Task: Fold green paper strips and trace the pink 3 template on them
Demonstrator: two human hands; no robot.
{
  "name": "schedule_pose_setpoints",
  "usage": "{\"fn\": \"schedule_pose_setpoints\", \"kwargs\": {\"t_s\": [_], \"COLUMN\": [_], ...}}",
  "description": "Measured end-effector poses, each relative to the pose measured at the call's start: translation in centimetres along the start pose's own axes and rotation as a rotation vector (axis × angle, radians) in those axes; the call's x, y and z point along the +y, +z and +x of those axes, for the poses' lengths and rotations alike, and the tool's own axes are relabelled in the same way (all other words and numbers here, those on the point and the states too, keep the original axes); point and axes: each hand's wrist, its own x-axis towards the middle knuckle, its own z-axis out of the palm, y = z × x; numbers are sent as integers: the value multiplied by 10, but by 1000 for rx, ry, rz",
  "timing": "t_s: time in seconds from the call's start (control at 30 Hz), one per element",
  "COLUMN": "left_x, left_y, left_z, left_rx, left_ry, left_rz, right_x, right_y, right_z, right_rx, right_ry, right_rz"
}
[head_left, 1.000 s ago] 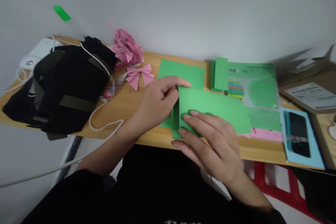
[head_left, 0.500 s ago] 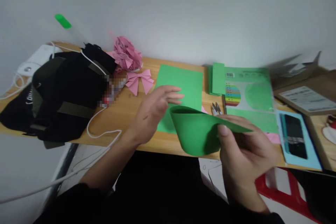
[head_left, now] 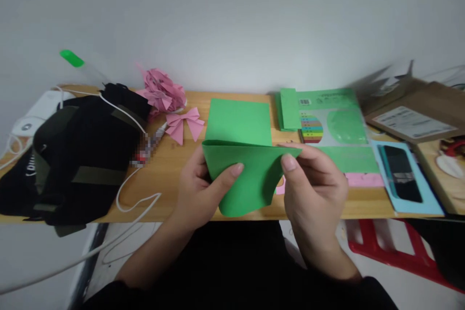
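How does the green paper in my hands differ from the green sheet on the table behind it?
The held paper is doubled over on itself; the table sheet lies flat. Your left hand and right hand grip the held paper, while the table sheet rests on the table. The held paper's near face looks darker than the table sheet. Both are green.

Plain setup: grey wall (head_left: 232,24), wood desk (head_left: 156,174)

Wall fills everything around 12, light's kinda soft, with a shadow (head_left: 374,80) on it near 2. Desk runs 9 to 3, right up against it. Pale floor (head_left: 407,290) shows around 4, by some red plastic frame (head_left: 368,242).
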Motion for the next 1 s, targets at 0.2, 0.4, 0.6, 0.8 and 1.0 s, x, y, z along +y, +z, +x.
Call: {"fn": "schedule_pose_setpoints", "kwargs": {"t_s": [0.2, 0.4, 0.6, 0.8, 1.0], "left_x": [-3, 1, 4, 5, 7], "left_y": [-6, -6, -5, -5, -7], "left_z": [-4, -6, -7, -9, -12], "left_rx": [-9, -3, -20, -10, -8], "left_ry": [5, -18, -41, -31, -54], "left_rz": [11, 33, 45, 9, -45], "right_x": [-8, -9, -9, -10, -12], "right_y": [-1, -1, -2, -2, -2], "right_z": [4, 1, 1, -1, -2], "right_rx": [-2, 18, 46, 64, 73], "right_ry": [-56, -58, -111, -126, -103], "right_rz": [-74, -22, -53, -58, 4]}}
